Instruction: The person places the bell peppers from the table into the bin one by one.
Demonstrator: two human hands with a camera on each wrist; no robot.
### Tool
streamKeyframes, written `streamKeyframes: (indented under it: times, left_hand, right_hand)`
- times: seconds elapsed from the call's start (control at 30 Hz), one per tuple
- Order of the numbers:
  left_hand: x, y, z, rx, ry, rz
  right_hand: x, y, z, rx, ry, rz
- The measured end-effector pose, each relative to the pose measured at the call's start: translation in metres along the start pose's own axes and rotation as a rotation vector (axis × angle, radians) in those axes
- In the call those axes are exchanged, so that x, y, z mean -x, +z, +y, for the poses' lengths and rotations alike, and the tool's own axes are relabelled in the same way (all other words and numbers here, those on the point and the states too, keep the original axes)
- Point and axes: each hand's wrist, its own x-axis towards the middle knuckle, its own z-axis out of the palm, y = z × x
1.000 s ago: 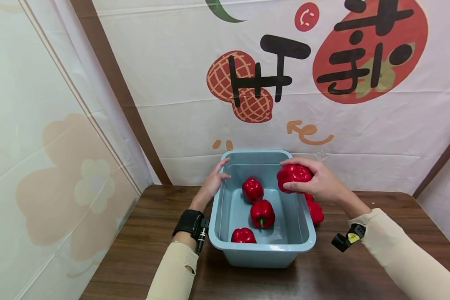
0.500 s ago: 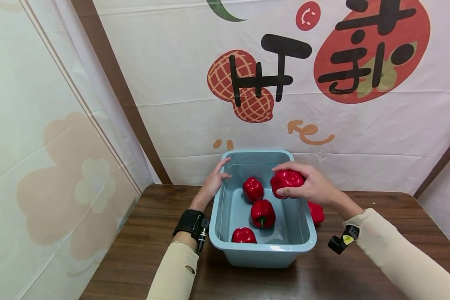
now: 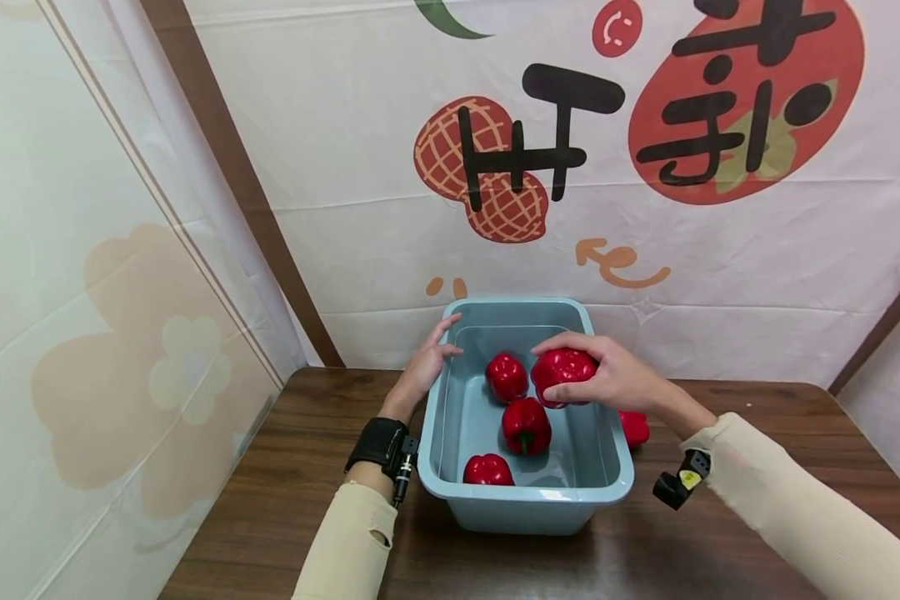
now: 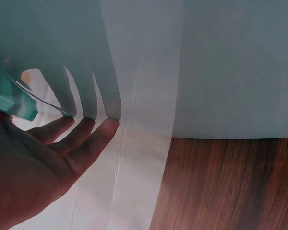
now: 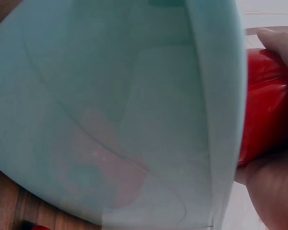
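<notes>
A light blue plastic basin (image 3: 525,508) stands on the table with several red bell peppers inside: one toward the back (image 3: 506,377), one in the middle (image 3: 525,429) with its stem facing front, one at the near end (image 3: 487,471). My left hand (image 3: 420,373) holds the basin's left rim; in the left wrist view, three fingers (image 4: 93,143) touch the outer wall. Above the basin's right half, my right hand (image 3: 618,379) grips another red bell pepper (image 3: 562,375) between thumb and fingers. The right wrist view shows that pepper (image 5: 269,105) beyond the rim.
Outside the basin, on its right, a red bell pepper (image 3: 633,427) is partly hidden by the wall and my right arm. The dark wood table (image 3: 750,500) meets a printed white cloth (image 3: 345,208) behind and a cloth on the left.
My right hand has carried the gripped bell pepper left and slightly down, from over the basin's right rim to above its inside. The left hand has stayed on the rim.
</notes>
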Motion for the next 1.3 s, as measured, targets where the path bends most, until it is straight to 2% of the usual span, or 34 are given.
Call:
streamKeyframes:
  times: [0.43,1.0,1.3]
  left_hand:
    - [-0.002,0.000,0.000,-0.008,0.003,-0.021]
    - [-0.001,-0.002,0.001,0.015,-0.004,-0.012]
    - [-0.001,0.000,0.002,0.019,-0.001,-0.018]
  right_hand:
    - [-0.001,0.007,0.007,-0.078,0.024,-0.099]
    - [-0.005,0.008,0.012,-0.063,0.089,-0.110]
    - [-0.007,0.006,0.012,-0.058,0.103,-0.172]
